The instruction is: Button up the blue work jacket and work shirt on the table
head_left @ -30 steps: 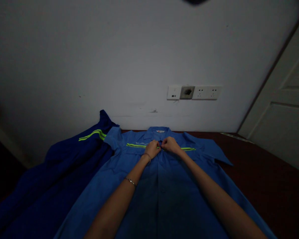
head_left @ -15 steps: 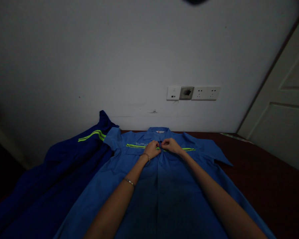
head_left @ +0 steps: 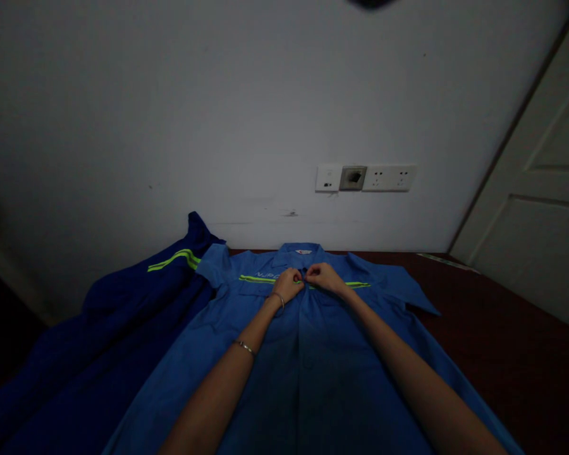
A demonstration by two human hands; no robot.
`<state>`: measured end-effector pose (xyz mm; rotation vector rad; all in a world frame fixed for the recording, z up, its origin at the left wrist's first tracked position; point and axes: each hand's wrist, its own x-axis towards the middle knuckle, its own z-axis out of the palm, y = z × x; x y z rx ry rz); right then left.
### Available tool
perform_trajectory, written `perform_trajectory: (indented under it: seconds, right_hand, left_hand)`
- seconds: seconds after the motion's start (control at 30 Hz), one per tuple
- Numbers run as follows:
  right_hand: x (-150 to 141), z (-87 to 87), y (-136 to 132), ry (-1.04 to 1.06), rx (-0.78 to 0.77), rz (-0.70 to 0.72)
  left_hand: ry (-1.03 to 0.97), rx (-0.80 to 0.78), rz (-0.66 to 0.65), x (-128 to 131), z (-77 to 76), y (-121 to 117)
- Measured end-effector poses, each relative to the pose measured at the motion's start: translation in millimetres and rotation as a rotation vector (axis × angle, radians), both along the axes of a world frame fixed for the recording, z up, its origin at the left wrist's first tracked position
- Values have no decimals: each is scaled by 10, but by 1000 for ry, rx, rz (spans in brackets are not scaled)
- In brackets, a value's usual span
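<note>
A light blue short-sleeved work shirt (head_left: 260,354) lies face up with its collar toward the wall. A yellow-green stripe and pale lettering run across its chest. My left hand (head_left: 289,284) pinches one side of the front opening below the collar, at stripe height. Opposite it, my right hand (head_left: 324,277) pinches the other edge, its fingertips close to those of the left. Any button between the fingertips is too small and dark to make out. Below the hands, the front edges lie together along the placket. A bracelet and a thin band circle my left forearm and wrist.
A darker blue garment (head_left: 99,335) with yellow-green stripes lies to the left, partly against the shirt's sleeve. Beneath is a dark red-brown table (head_left: 478,328). Behind it rises a pale wall with a socket panel (head_left: 386,178); a white door (head_left: 545,208) stands at the right.
The view has shifted very slightly. Both hands keep their pinch at the same spot on the shirt front, with only small finger movement.
</note>
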<state>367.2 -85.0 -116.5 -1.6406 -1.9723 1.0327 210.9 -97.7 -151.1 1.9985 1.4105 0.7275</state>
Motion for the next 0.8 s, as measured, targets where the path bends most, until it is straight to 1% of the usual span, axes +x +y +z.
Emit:
perform_trajectory:
  seconds: [0.17,0.27,0.43,0.53,0.6,0.67,0.7,0.73,0.8]
  right_hand:
    - [-22,97,-1,-190,118,106]
    - [-36,144,-8,-260,109,132]
    - [-51,168,-33,-303,85,82]
    - [-43,182,-21,-309,127,23]
    - [-28,208,-3,-304,149,-23]
    - [-17,247,15,-291,140,-41]
    - [-15,271,21,-281,131,-40]
    - [-20,295,24,-270,125,-35]
    - [-49,347,22,-244,127,-17]
  left_hand:
    - [32,-39,23,21,25,6]
    - [23,-71,33,21,46,17]
    - [-36,-137,42,13,16,49]
    - [-78,-205,48,-1,-31,70]
    - [-121,-255,30,-33,-40,99]
    - [-164,-315,7,-100,2,158]
    - [-180,-342,-1,-150,49,199]
    - [-193,-358,0,-210,115,247]
    - [-218,-350,21,-350,299,347]
